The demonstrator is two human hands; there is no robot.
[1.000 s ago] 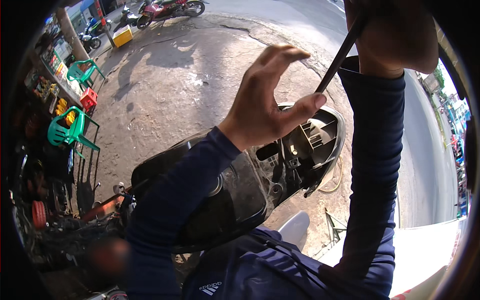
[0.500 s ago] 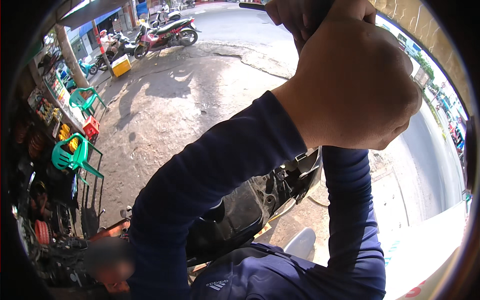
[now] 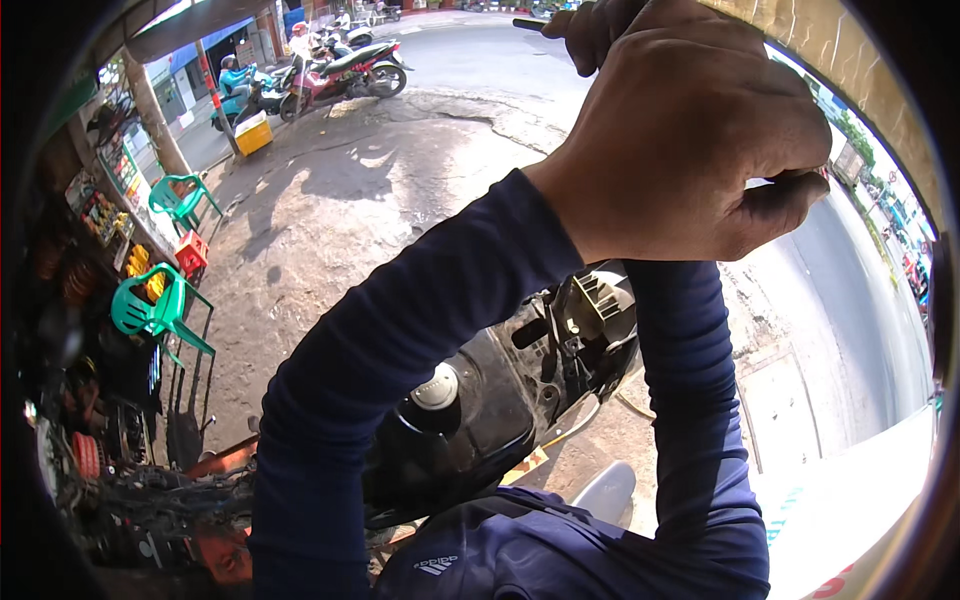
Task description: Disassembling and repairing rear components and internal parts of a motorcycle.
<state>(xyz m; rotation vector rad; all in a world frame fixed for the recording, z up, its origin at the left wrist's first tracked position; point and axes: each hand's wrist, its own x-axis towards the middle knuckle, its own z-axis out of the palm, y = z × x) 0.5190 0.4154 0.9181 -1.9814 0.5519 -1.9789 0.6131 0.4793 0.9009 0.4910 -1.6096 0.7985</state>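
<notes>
My left hand is raised at the upper right, back toward me, its fingers curled; a small gap shows between thumb and finger. What it grips, if anything, is hidden. Behind it my right hand is mostly covered, and only bent fingers show. A thin dark rod sticks out to the left of those fingers, its other end out of sight. Below my forearms is a partly stripped motorbike, with a black fuel tank, a round pale cap and exposed parts.
Green plastic chairs, a red crate and a yellow box line the left side. Parked motorbikes stand by the road at the back. Dark machine parts crowd the lower left. A beige wall edge borders the upper right.
Both hands have shifted slightly in the picture, and a gap now shows at my left thumb. The tank cap has come into view. A rider in blue appears at the back left.
</notes>
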